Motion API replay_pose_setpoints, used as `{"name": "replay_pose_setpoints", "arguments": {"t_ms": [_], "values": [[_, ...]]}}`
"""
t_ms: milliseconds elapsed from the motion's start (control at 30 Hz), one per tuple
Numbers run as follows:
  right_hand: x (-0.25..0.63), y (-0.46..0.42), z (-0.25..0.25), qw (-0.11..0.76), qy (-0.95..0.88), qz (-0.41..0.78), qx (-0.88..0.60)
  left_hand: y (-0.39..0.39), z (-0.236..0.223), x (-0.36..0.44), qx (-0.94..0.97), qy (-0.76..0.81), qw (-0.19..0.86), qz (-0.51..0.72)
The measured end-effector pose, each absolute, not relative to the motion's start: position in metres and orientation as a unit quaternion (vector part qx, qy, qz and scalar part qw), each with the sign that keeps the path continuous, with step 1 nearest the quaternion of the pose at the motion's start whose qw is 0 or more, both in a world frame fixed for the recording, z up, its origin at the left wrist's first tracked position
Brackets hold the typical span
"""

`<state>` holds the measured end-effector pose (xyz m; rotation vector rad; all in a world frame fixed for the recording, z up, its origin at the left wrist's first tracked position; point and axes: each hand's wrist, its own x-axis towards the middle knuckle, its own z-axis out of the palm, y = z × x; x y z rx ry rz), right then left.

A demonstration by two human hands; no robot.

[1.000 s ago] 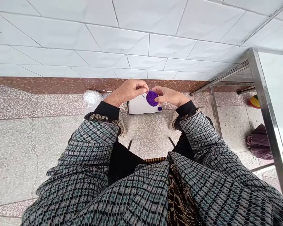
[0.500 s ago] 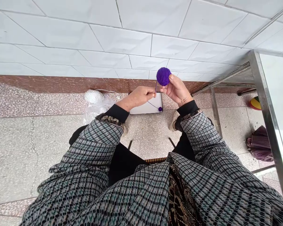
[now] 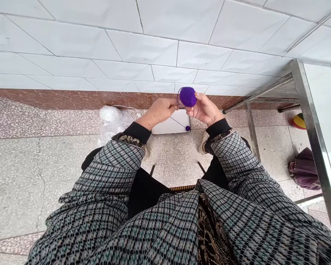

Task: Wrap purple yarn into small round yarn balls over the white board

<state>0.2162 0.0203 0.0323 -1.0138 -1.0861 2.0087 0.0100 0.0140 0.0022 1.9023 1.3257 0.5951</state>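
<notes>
My right hand (image 3: 205, 108) grips a purple yarn ball (image 3: 187, 96) by its right side, thumb on top and fingers beneath. Just to the left, my left hand (image 3: 162, 110) is closed in a pinch on the purple yarn strand (image 3: 177, 98), which loops up from the fingertips to the ball. Below the hands, a shallow white box (image 3: 165, 128) with a dark rim lies on the floor. In its right corner sits a smaller purple yarn ball (image 3: 188, 128), from which a thin strand runs up-left toward my left hand.
A clear plastic bag (image 3: 114, 125) with white yarn (image 3: 110, 113) lies on the floor at left. A metal-framed table (image 3: 310, 129) stands at right, with a folded purple umbrella (image 3: 305, 169) beneath. The tiled wall (image 3: 143, 48) rises close ahead.
The yarn ball in my right hand has come down slightly and turned. My left hand has shifted a little left, and the strand between now bows in a loop.
</notes>
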Motion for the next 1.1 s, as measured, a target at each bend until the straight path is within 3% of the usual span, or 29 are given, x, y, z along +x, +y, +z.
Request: {"name": "replay_pose_setpoints", "arguments": {"t_ms": [200,333,600,767,967,1100], "values": [[0.22,0.015,0.024,0.203,-0.436,0.831,-0.279,0.034,-0.002,-0.004,0.619,0.603,0.348,0.364],[0.218,0.009,0.024,0.154,-0.448,0.852,-0.225,0.041,-0.008,-0.006,0.583,0.614,0.37,0.382],[0.225,0.016,0.04,0.304,-0.439,0.768,-0.354,0.038,-0.022,-0.002,0.572,0.623,0.367,0.386],[0.221,0.021,0.042,0.386,-0.445,0.693,-0.415,0.025,-0.018,0.013,0.638,0.586,0.402,0.296],[0.218,0.03,0.021,0.39,-0.496,0.592,-0.501,0.006,0.001,0.031,0.757,0.409,0.48,0.172],[0.22,0.031,0.016,0.327,-0.58,0.45,-0.596,0.009,0.008,0.019,0.774,0.385,0.474,0.167]]}}
